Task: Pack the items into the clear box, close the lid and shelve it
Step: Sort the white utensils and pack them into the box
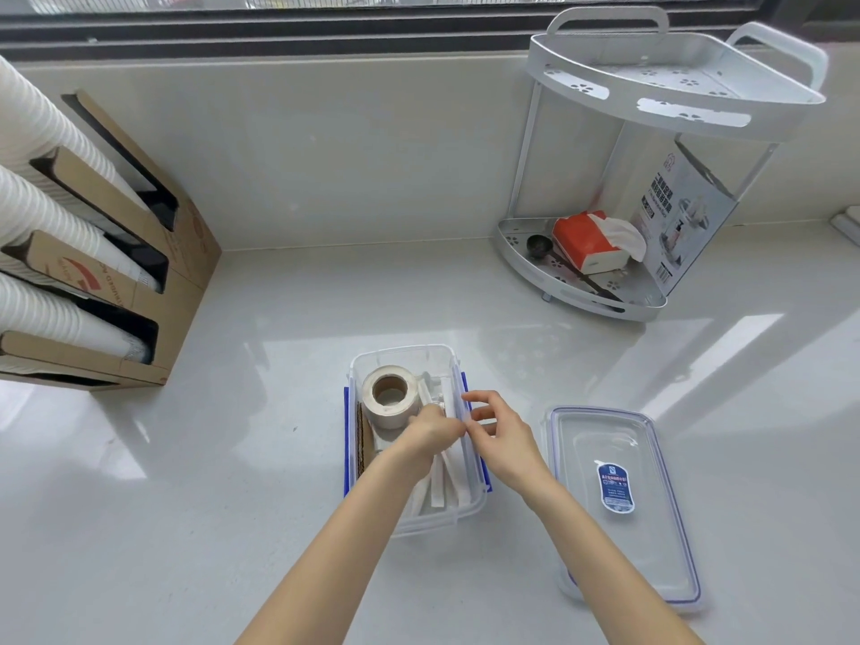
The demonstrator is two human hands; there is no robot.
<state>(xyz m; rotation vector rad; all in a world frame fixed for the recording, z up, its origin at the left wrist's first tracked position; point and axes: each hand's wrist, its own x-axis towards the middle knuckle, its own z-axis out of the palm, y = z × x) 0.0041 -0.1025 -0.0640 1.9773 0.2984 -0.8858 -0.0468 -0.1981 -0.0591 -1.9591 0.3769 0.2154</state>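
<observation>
Head view is looking down on a pale glossy counter (232, 481), where a clear rectangular plastic box with blue side clips (405, 360) is sitting open near the front; a roll of beige tape (388, 395) is lying at its far end, a strip of brown corrugated card (365, 439) is standing along its left wall, and long white paper-wrapped sticks (440, 481) are lying along its right side, partly hidden under the arms; the left hand (430, 430) is reaching down into the box with fingers curling among the sticks, though I cannot tell whether it is gripping anything; the right hand (500, 435) is hovering at the right rim, thumb and forefinger pinching something thin and white there, too small to identify; the clear flat lid with a blue seal and a blue label (619, 505) is lying just right of the box; a white two-tier corner rack (675, 86) is standing at the back right, well apart, holding an orange tissue pack (584, 244); a cardboard dispenser of white paper cups (139, 281) is being cut off at the left edge.
</observation>
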